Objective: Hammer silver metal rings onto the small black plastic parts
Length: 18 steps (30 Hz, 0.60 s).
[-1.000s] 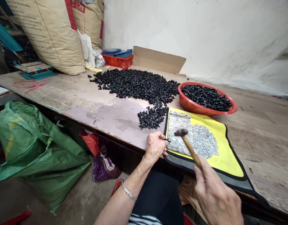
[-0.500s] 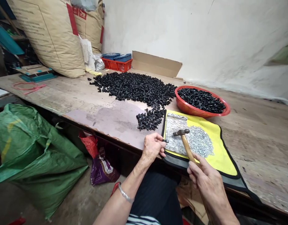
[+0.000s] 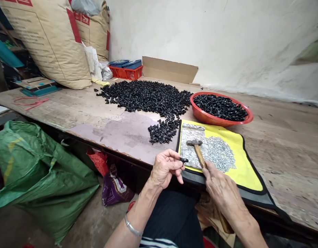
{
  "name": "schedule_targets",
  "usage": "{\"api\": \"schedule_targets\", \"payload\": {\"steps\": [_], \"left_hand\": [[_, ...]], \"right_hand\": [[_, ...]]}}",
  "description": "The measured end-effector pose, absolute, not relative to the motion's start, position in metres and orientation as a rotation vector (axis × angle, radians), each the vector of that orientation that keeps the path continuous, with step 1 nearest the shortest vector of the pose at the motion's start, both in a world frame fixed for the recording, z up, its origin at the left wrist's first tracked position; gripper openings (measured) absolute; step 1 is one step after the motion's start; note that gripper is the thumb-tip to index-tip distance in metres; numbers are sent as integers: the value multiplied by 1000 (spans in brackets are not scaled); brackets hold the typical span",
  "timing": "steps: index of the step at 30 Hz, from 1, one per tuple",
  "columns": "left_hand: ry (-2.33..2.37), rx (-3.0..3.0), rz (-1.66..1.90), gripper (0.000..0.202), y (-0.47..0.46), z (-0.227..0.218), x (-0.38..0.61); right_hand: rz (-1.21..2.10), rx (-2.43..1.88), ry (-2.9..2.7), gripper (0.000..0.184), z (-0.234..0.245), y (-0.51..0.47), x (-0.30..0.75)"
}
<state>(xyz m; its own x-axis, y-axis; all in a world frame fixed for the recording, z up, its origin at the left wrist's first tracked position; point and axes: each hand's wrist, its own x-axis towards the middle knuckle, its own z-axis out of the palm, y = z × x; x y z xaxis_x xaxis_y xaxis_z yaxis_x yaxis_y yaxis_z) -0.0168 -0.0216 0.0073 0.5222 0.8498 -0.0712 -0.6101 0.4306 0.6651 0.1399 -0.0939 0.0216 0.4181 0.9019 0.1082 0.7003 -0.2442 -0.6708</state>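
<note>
The left hand (image 3: 164, 168) pinches a small black clip (image 3: 184, 160) by the metal plate (image 3: 192, 144), while the right hand (image 3: 221, 184) seemingly clasps the hammer (image 3: 197, 151).

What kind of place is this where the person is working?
Probably a small workshop: a rough wooden bench heaped with black parts, big sacks behind, a hammer in the right hand and one black piece pinched in the left hand.
</note>
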Motion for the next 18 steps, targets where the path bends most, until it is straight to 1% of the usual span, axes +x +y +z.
{"api": "schedule_targets", "payload": {"steps": [1,3,4,5,6,9,11,15,18], "left_hand": [[419,620,944,23,-21,6,-16],[394,610,938,23,-21,2,-16],[379,609,935,23,-21,1,-15],[365,611,933,22,-21,0,-15],[354,615,933,22,-22,-1,-14],[344,648,938,19,-24,-1,-13],[351,694,946,15,-26,1,-14],[384,812,997,10,-30,6,-19],[405,874,1023,9,-33,10,-22]], "right_hand": [[275,-2065,-1397,25,24,-96,139],[48,-2133,-1453,25,32,-99,135],[-17,-2109,-1480,27,37,-99,133],[1,-2054,-1489,28,42,-100,130],[109,-1980,-1471,28,46,-99,127],[579,-1786,-1321,30,54,-99,115],[761,-1691,-1230,31,56,-99,107],[730,-1572,-1149,20,51,-104,96],[734,-1549,-1061,18,47,-107,94]]}}
